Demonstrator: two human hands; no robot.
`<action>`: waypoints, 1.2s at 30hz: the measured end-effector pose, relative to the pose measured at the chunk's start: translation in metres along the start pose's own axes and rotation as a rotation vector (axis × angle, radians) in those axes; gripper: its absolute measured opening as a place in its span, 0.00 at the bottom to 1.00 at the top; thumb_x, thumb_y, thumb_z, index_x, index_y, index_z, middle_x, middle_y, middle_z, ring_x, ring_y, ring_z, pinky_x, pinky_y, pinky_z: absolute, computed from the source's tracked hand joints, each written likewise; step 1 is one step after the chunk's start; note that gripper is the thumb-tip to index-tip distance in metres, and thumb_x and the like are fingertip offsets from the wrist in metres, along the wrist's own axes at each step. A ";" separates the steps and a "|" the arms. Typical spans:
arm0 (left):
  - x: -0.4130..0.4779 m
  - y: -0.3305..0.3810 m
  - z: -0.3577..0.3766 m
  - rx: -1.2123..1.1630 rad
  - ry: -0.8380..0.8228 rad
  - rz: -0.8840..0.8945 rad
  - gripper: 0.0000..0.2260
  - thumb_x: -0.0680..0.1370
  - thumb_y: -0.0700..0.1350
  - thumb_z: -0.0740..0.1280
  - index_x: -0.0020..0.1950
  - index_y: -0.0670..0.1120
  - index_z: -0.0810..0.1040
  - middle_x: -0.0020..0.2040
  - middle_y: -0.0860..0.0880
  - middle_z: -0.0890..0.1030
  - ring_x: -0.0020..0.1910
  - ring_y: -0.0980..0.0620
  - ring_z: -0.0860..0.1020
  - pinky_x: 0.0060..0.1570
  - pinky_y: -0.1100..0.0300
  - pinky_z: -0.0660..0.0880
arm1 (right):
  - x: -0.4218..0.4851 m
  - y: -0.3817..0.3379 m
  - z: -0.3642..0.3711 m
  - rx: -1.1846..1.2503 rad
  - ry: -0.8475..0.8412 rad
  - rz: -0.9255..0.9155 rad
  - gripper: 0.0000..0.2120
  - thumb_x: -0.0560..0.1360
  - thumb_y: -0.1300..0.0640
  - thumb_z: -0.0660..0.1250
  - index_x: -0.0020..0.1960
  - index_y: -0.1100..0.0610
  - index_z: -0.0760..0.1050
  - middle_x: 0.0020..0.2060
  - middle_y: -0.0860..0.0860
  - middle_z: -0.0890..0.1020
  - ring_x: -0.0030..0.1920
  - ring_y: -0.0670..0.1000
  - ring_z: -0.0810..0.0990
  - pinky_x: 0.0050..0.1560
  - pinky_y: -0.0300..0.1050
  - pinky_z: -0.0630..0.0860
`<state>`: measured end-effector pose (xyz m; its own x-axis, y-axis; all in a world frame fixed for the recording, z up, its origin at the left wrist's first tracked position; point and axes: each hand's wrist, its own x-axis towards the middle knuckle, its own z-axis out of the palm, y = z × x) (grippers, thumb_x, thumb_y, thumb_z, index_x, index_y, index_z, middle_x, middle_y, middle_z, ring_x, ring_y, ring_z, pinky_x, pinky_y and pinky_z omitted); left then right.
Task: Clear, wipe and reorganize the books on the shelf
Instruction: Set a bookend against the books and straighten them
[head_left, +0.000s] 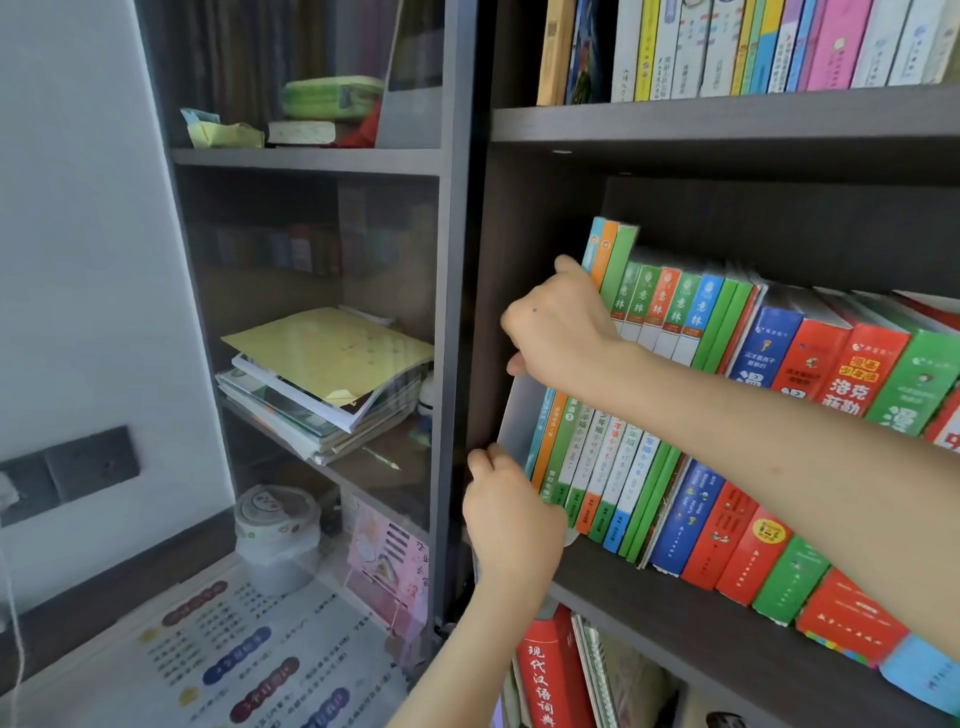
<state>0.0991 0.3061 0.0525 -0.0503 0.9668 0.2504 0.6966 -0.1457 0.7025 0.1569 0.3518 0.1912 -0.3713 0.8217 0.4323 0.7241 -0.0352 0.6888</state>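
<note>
Dark-brown shelf (701, 636), glossy slim books (618, 467)

Landmark: the upright divider (467, 260) between the bookcase's two bays.
Book row (675, 415): stood right of the divider, on the middle shelf (649, 613).
Flat sheet (522, 421): stood between the divider and the row's leftmost book.
Right grip (561, 332): just right of the divider, round the row's left end.
Left grip (511, 519): just right of the divider, at the sheet's lower edge.
Upper books (727, 47): right of the divider, one shelf higher.
Dictionary (550, 675): right of the divider, one shelf lower.
Paper stack (322, 384): left of the divider, on a shelf.
Jar (278, 535): left of the divider, below the stack, on the surface (130, 675).
</note>
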 end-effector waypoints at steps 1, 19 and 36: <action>0.001 0.000 0.000 -0.008 -0.005 0.002 0.28 0.74 0.38 0.66 0.73 0.42 0.62 0.70 0.45 0.64 0.57 0.50 0.76 0.47 0.67 0.69 | 0.001 0.000 0.000 -0.001 0.002 -0.001 0.18 0.78 0.48 0.63 0.35 0.58 0.69 0.36 0.55 0.80 0.39 0.54 0.77 0.63 0.50 0.65; -0.004 -0.013 0.010 -0.058 0.005 0.181 0.15 0.82 0.48 0.59 0.66 0.43 0.70 0.63 0.46 0.71 0.52 0.50 0.77 0.49 0.61 0.76 | -0.074 0.028 0.031 0.026 0.387 -0.174 0.20 0.75 0.48 0.65 0.65 0.55 0.75 0.71 0.59 0.70 0.72 0.62 0.65 0.74 0.64 0.47; 0.033 -0.028 0.022 0.302 0.092 0.283 0.13 0.78 0.39 0.65 0.62 0.41 0.70 0.49 0.45 0.80 0.42 0.49 0.81 0.37 0.62 0.73 | -0.047 -0.011 0.072 0.112 0.419 -0.084 0.35 0.75 0.46 0.59 0.75 0.64 0.58 0.74 0.59 0.59 0.75 0.58 0.58 0.76 0.54 0.47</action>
<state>0.0935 0.3469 0.0264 0.1190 0.8726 0.4737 0.8698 -0.3216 0.3741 0.2085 0.3545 0.1215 -0.6189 0.5163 0.5920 0.7311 0.1029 0.6745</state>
